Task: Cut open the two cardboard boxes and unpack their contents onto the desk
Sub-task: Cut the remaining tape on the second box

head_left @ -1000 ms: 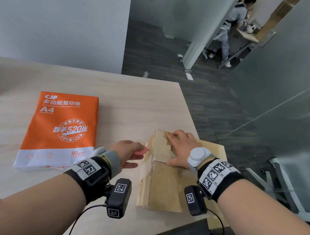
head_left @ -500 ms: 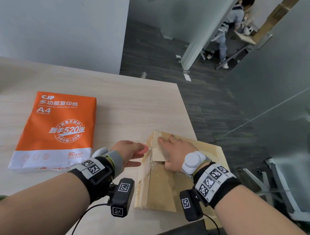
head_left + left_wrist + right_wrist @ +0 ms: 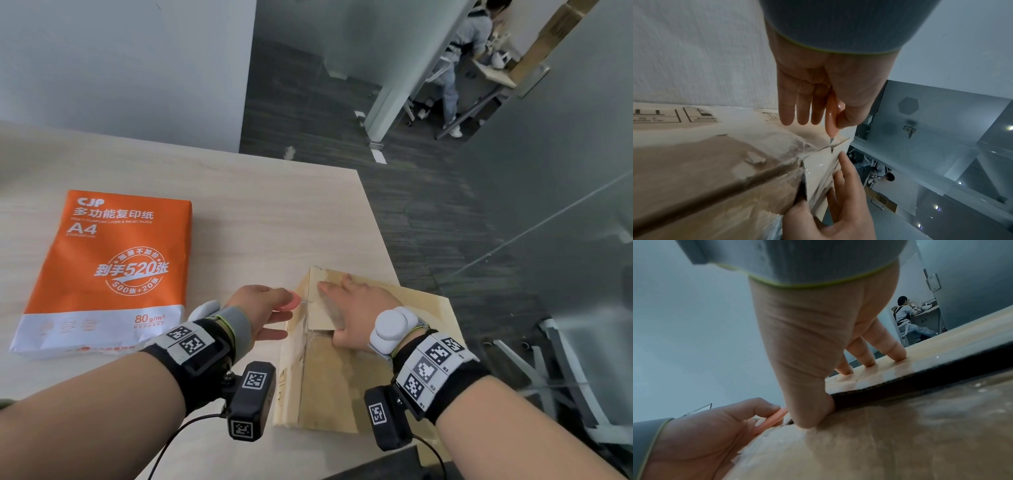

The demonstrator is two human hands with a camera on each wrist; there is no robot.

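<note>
Fingers (image 3: 828, 104) of the left hand (image 3: 263, 308) pinch a pink cutter (image 3: 831, 116), its blade tip at the box's (image 3: 329, 387) taped edge. Right hand (image 3: 356, 308) lies on the box's raised flap (image 3: 890, 368), fingers straight and spread, thumb tucked under its edge. Box sits at the surface's (image 3: 239, 205) right corner; an orange paper ream (image 3: 113, 263) lies well left.

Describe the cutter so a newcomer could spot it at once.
Start at the brown cardboard box at the desk's near right corner. At its left top edge, the left hand pinches a small pink cutter, its short blade on the taped edge. It is the only pink thing there.
</note>
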